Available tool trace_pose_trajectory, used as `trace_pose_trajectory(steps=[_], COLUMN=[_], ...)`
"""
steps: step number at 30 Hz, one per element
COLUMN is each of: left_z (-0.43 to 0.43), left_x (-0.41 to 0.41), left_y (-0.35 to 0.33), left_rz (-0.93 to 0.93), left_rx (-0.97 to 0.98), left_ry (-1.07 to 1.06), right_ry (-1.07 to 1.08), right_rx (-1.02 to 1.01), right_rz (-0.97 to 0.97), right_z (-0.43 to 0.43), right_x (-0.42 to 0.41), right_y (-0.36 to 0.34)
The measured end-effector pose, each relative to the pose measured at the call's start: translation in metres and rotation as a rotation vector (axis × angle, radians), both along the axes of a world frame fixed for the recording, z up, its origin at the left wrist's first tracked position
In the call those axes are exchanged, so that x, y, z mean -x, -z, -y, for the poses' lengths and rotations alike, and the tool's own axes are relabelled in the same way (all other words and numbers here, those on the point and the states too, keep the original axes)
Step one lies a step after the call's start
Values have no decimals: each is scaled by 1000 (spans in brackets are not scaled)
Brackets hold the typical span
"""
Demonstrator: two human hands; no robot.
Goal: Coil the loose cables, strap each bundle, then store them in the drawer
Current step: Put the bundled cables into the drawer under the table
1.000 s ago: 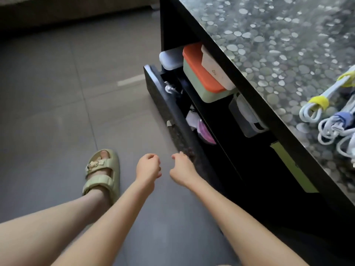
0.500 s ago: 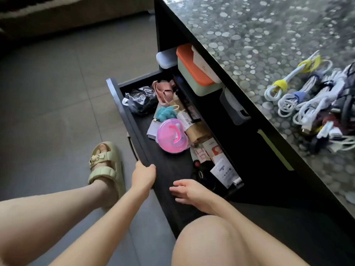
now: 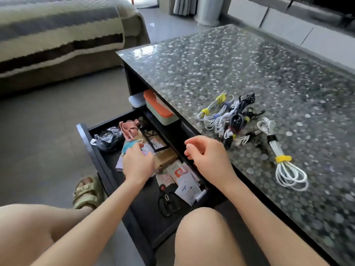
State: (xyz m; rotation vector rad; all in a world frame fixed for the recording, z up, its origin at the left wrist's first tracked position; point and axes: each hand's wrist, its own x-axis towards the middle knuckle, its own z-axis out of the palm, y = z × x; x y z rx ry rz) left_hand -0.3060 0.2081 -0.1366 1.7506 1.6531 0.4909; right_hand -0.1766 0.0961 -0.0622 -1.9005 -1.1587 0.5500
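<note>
Left hand [image 3: 138,162] was moved flat onto the opened drawer's [image 3: 146,223] clutter [image 3: 165,158], right hand [image 3: 208,157] lifted, loosely curled and empty, toward the bundles [image 3: 236,121] for storing.

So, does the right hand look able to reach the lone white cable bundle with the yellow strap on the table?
Probably yes. The right hand hangs empty beside the table edge, and the white bundle lies alone on the table to its right, with only bare tabletop between.
</note>
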Motion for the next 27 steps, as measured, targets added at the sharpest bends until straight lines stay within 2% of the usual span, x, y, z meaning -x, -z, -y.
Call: trace_pose_trajectory(steps=[3, 4, 6, 8, 10, 14, 17, 19, 23, 27], left_z=[24, 31, 44, 52, 56, 50, 37, 31, 24, 28], left_x=[-36, -46, -73, -101, -131, -181, -206, -215, -229, -242], left_y=[-49, -61, -83, -93, -101, -119, -131, -136, -140, -140], left_rz=[176, 206, 223, 113, -65, -329, -414, -489, -503, -462], left_rx=[-315, -395, -502, -538, -560, -491, -298, -241, -86, 10], left_ry=[160, 212, 377, 537, 604, 589, 581, 614, 662, 674], right_ry=[285, 383, 519, 551, 565, 661, 681, 652, 629, 653], right_rx=[-144, -97, 211, 558, 681, 642, 629, 642, 697, 656], right_rz=[503, 642, 771, 698, 559, 398, 316, 284, 277, 281], right_z=[37, 45, 64, 73, 76, 59, 38, 24, 7, 3], right_x=[-22, -34, -65, -91, -111, -128, -134, -137, -135, -133], right_y=[-39, -44, -50, -45, -38, -30, -35, -37, -40, -39])
